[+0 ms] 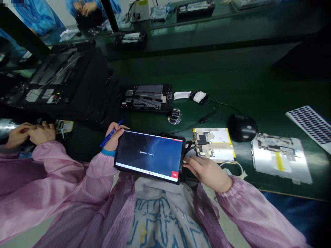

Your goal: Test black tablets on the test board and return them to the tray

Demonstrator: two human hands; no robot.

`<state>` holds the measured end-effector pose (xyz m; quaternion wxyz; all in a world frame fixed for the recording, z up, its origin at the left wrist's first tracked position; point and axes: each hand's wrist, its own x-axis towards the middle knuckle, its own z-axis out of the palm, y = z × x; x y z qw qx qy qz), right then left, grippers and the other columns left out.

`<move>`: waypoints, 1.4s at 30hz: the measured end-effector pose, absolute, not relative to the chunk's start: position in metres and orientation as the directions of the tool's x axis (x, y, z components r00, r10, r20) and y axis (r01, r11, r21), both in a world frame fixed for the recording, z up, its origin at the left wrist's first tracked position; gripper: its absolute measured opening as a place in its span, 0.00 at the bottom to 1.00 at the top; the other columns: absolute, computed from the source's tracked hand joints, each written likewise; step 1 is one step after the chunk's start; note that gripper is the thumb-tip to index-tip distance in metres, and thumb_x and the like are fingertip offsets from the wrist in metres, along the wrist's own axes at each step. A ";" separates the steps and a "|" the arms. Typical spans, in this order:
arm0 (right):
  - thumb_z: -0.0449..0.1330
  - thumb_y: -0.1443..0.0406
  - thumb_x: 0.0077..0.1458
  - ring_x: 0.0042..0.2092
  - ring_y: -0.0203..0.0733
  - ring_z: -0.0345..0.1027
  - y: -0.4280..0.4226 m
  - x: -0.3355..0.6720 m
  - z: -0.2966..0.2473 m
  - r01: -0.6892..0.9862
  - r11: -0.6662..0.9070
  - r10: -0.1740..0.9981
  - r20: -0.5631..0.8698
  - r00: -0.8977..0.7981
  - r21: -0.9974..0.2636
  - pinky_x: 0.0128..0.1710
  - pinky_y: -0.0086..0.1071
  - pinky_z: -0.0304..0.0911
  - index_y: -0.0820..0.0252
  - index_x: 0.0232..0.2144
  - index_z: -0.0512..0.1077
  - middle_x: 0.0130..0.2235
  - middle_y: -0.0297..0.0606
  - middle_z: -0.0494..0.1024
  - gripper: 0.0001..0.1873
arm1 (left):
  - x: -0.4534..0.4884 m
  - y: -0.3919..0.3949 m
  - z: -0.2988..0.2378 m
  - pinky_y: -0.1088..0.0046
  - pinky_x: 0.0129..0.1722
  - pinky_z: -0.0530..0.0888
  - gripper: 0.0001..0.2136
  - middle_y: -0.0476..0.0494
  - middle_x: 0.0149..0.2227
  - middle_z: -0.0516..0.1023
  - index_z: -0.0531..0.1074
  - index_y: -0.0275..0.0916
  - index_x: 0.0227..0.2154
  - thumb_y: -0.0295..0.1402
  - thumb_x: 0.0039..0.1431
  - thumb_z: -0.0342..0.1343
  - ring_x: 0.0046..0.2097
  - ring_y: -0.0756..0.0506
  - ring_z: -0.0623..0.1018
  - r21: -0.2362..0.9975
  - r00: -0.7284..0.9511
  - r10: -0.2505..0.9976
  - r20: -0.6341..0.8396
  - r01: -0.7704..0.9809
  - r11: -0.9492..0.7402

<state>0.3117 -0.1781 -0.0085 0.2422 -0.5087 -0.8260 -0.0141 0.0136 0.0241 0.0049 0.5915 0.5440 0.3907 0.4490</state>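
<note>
Thin blue pen (105, 140) sits pinched in the left hand (115, 137), so that grip is pressed shut around the pen. The side of this hand touches the top left corner of a flat black tablet (150, 155) with a dark blue screen. The right hand (207, 172) lies on the tablet's right edge. Its grip is spread, with the fingers flat and not pinching. With a hand at each side, the tablet seems held this way so the screen faces the person. Black cables (190, 146) run out from the tablet's right side. Just past the right hand, a flat board with yellow and white sheets (213, 144) lies on the green desk (258, 82), near a round black mouse (242, 128). Off to the left, a second pair of hands (29, 134) works beside a silver tube (7, 125).
</note>
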 end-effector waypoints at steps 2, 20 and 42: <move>0.43 0.64 0.67 0.23 0.36 0.66 -0.179 0.311 -0.009 0.848 0.478 0.836 0.415 -0.360 -0.228 0.22 0.31 0.58 0.64 0.38 0.68 0.24 0.35 0.72 0.15 | 0.014 0.024 0.006 0.73 0.32 0.72 0.19 0.49 0.29 0.79 0.57 0.40 0.26 0.33 0.46 0.66 0.30 0.48 0.77 0.994 0.289 0.957 0.014 -0.108 0.018; 0.58 0.69 0.54 0.44 0.54 0.63 -0.085 0.351 -0.001 0.934 0.169 0.955 0.287 -0.076 -0.315 0.42 0.47 0.62 0.57 0.42 0.76 0.42 0.49 0.72 0.13 | 0.012 0.027 0.005 0.71 0.31 0.72 0.18 0.46 0.29 0.80 0.56 0.40 0.26 0.32 0.45 0.65 0.30 0.47 0.78 0.994 0.285 0.958 0.036 -0.108 -0.006; 0.50 0.62 0.62 0.29 0.39 0.71 -0.188 0.322 0.009 0.537 0.063 0.996 0.089 0.023 -0.841 0.28 0.30 0.66 0.57 0.41 0.69 0.28 0.36 0.76 0.10 | 0.013 0.029 0.004 0.70 0.34 0.73 0.17 0.47 0.30 0.80 0.58 0.40 0.26 0.32 0.46 0.65 0.31 0.46 0.79 0.996 0.270 0.962 0.049 -0.079 -0.028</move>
